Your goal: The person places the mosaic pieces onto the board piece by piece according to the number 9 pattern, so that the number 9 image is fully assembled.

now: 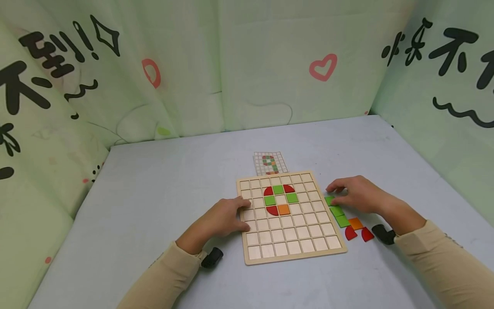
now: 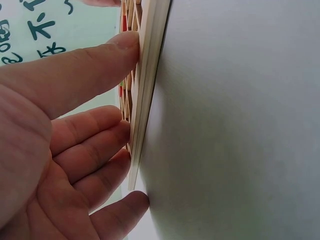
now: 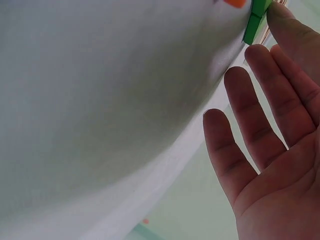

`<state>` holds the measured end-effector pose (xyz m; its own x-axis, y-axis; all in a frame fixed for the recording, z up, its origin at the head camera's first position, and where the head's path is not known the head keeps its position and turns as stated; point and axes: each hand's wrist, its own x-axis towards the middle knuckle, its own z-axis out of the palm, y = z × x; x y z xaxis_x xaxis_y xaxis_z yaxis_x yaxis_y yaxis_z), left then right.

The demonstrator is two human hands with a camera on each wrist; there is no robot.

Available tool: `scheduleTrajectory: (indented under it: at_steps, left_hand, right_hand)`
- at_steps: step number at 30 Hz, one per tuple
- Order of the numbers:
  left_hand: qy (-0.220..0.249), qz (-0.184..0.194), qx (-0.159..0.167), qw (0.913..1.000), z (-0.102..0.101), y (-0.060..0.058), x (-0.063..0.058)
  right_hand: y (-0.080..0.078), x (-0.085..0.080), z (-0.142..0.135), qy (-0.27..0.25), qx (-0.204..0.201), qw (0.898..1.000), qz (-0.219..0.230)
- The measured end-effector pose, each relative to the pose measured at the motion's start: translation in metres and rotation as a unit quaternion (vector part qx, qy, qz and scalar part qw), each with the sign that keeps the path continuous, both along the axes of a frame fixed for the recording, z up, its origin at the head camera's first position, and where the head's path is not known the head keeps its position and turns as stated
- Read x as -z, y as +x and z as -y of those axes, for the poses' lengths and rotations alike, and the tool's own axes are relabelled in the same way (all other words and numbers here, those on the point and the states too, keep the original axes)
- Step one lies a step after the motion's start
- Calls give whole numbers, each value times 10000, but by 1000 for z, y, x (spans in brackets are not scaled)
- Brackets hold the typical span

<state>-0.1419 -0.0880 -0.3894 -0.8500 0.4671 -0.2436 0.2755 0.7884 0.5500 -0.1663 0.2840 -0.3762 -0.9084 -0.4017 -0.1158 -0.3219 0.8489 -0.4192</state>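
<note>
A wooden grid board [image 1: 270, 237] lies on the table. On it sit green squares [image 1: 278, 189], red quarter-circle pieces [image 1: 272, 210] and an orange square [image 1: 283, 209], arranged around a bare cell. My left hand [image 1: 224, 216] rests at the board's left edge, its thumb [image 2: 115, 55] against the rim and its fingers relaxed. Beyond the board's right edge, my right hand [image 1: 360, 195] is over a row of loose green tiles [image 1: 337, 211]. In the right wrist view its thumb touches a green tile [image 3: 254, 25], while the other fingers extend loosely.
A printed card [image 1: 275, 156] with a coloured grid pattern lies behind the board, its near end at the board's edge. Near the green row are a loose orange tile [image 1: 356, 223] and two red quarter-circles [image 1: 350, 233]. Pale green curtains [image 1: 262, 86] surround the white table [image 1: 173, 171].
</note>
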Motion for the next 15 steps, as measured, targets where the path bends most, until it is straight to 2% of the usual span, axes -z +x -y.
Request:
scheduleTrajectory:
  at_steps: [15]
  left_hand:
    - [-86,-56,33,9999,-1,0,0]
  right_hand:
    - [0,0,0,-26,-21,10000,28]
